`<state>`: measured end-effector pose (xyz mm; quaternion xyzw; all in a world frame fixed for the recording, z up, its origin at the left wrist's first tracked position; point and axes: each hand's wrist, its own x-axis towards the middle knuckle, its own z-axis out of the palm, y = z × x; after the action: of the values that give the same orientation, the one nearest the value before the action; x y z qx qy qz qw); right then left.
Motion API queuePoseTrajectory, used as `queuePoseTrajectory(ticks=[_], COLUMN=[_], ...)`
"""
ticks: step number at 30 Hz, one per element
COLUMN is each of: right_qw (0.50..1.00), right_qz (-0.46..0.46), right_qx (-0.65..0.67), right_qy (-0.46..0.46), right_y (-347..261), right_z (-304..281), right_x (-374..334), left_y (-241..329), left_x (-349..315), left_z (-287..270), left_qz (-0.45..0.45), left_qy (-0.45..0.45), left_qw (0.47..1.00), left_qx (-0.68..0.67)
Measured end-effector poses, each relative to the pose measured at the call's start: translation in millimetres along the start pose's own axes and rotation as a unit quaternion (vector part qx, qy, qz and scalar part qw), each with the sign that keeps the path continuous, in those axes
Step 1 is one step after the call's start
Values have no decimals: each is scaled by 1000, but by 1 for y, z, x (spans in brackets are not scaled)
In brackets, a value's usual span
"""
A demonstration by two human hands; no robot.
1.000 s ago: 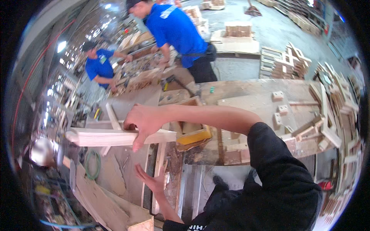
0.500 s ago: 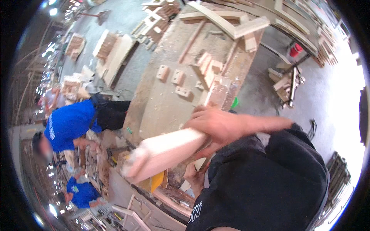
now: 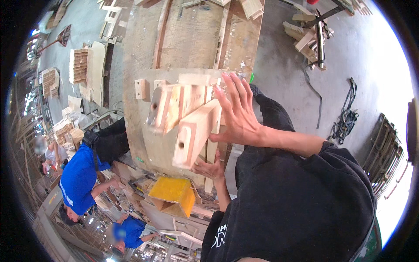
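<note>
A pale wooden block [image 3: 198, 129] with a hole in its near end rests at a slant over the workbench. Against its far right end my right hand [image 3: 239, 112] is open, fingers stretched and spread, thumb by the block's edge. My left hand [image 3: 210, 168] is lower down, beside the block's near lower edge; its fingers are apart, and whether they bear any weight I cannot tell. Just left of this block lies a second holed wooden block [image 3: 176, 107], slightly blurred. A narrow wooden piece [image 3: 210, 163] shows partly behind my left hand.
Small drilled blocks [image 3: 140, 89] lie on the workbench [image 3: 146, 52]. A yellow box-shaped stand [image 3: 172, 192] is at its near end. Two people in blue shirts [image 3: 80, 174] work at the left. Stacked wood [image 3: 80, 65] and dark straps [image 3: 346, 115] lie on the floor.
The view has turned. My right hand, earlier wrapped over a block, now has its fingers spread at a block's end. My left hand has come out beside the block. Two blocks now lie together.
</note>
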<state>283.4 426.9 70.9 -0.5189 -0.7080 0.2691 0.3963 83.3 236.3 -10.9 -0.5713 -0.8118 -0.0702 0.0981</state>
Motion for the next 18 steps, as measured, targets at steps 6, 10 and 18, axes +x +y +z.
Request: queuePoseTrajectory(ticks=[6,10,18], right_qw=[994,991,987], right_qz=[29,-1,-27], right_qx=[69,130,136], right_qy=[-74,-39,-84], right_y=[30,46,55], right_z=[-6,-4,-6], right_x=[37,51,55], left_y=[14,26,26], left_x=[20,30,35], left_z=[14,21,19], left_qz=[22,17,9], left_qy=[-44,-78,-124], left_qw=[997,994,986], left_qx=[-58,-69,-109])
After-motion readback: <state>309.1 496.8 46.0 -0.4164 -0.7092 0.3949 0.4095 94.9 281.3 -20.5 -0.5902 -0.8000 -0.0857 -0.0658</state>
